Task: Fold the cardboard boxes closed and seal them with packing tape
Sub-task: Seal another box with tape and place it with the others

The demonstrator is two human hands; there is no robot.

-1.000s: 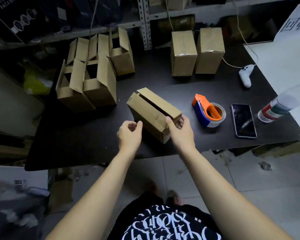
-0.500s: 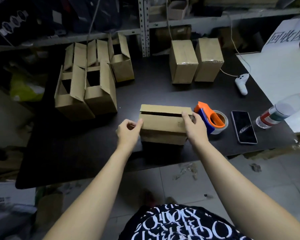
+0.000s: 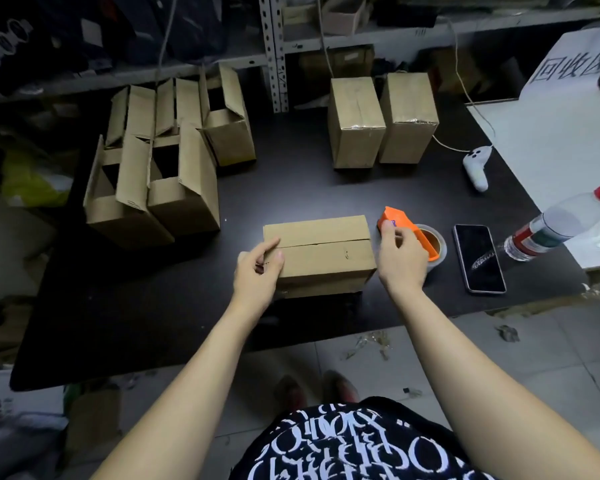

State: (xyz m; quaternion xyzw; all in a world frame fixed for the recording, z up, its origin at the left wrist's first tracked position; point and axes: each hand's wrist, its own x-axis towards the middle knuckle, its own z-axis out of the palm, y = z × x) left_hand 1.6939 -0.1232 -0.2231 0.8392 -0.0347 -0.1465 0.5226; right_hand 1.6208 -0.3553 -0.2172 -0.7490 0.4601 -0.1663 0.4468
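Observation:
A small cardboard box lies lengthwise near the front of the black table, its two top flaps folded shut with a seam between them. My left hand presses on the box's left end, thumb and finger on the flaps. My right hand is just right of the box, fingers curled around the orange tape dispenser, which rests on the table with its clear tape roll.
Several open boxes with raised flaps stand at the back left. Two taped boxes stand at the back centre. A phone, a water bottle and a white controller lie to the right, beside a white board.
The box was turned from a diagonal to square with the table edge, flaps shut. My right hand left the box's right end and reached the tape dispenser. My left hand stayed on the left end.

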